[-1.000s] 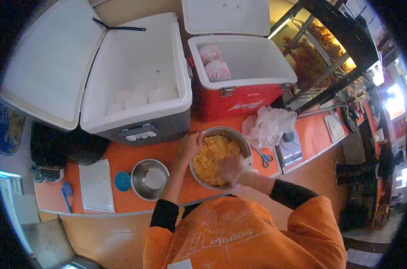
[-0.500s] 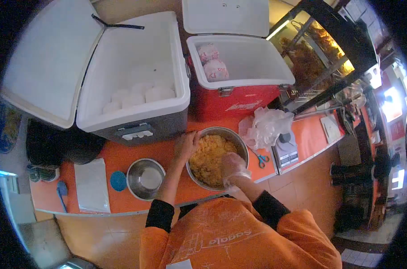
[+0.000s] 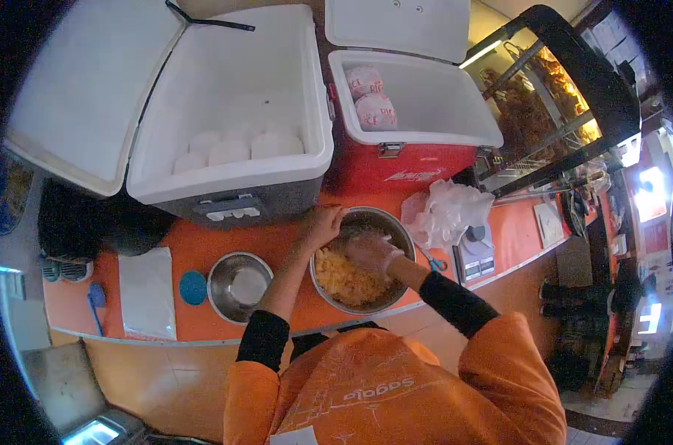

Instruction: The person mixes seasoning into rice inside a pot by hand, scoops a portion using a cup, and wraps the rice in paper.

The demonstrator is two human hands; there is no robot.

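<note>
A large metal bowl (image 3: 408,248) holds orange-yellow food (image 3: 345,280) that looks like rice. My left hand (image 3: 324,228) grips the bowl's upper left rim, its fingers bent over the edge. Inside the bowl, my right hand (image 3: 370,254), in a clear plastic glove, is pushed into the food near the far side. Its fingertips are hidden, so their pose does not show. A smaller metal bowl (image 3: 240,285), with nothing seen in it, stands to the left, beside a round teal lid (image 3: 193,288).
Behind are an open grey cooler (image 3: 225,178) with white packets and an open red cooler (image 3: 410,167) with wrapped bundles. To the right lie a plastic bag (image 3: 449,215), scissors (image 3: 434,261) and a scale (image 3: 477,259). White sheets (image 3: 147,293) and a blue spatula (image 3: 95,300) lie left.
My right hand has moved from the near right part of the bowl to its far side, and the food now sits toward the near side. My left hand stays on the rim. The view has shifted slightly.
</note>
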